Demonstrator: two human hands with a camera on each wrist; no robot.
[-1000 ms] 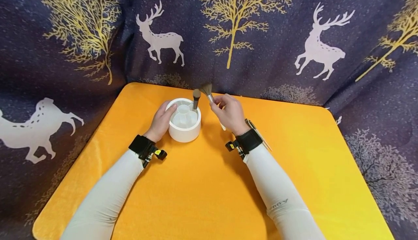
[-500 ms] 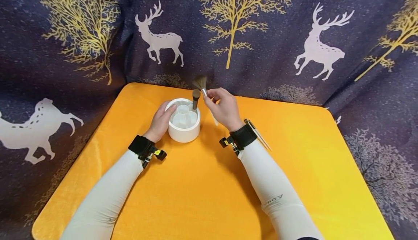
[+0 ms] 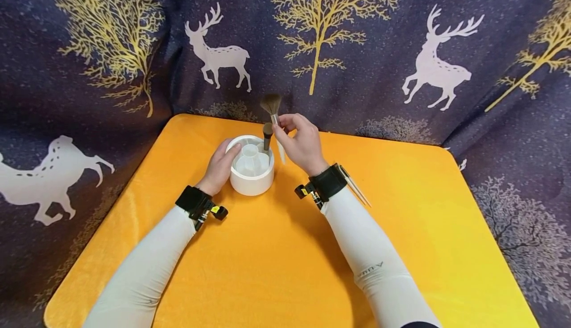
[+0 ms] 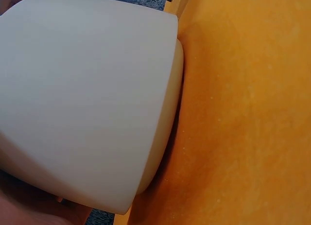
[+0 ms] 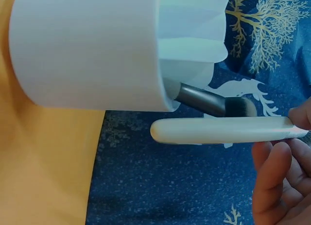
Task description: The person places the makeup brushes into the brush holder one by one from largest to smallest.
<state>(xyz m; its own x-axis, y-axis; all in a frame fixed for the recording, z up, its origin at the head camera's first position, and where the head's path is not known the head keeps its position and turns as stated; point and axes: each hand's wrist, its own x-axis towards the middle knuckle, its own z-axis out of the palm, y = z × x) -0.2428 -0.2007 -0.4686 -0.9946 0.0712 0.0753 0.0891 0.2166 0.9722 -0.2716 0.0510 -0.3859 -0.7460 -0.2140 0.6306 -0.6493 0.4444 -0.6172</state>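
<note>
My left hand grips a white round brush holder on the table, thumb over its rim. Dividers split the inside into compartments. A makeup brush with a dark ferrule leans bristles-up in the right-hand compartment. Just right of the holder, my right hand pinches a fluffy brown makeup brush near its silver ferrule, bristles up. In the right wrist view, its white handle hangs outside the holder's rim, with the end close to the wall. The holder's side fills much of the left wrist view.
Slim pale-handled tools lie on the table beside my right wrist, partly hidden by it. An orange cloth covers the table. A dark curtain with deer and trees hangs right behind its far edge.
My right hand has moved left and slightly away with the fluffy brush, which has turned more upright beside the holder. The left hand and the holder have stayed in place.
</note>
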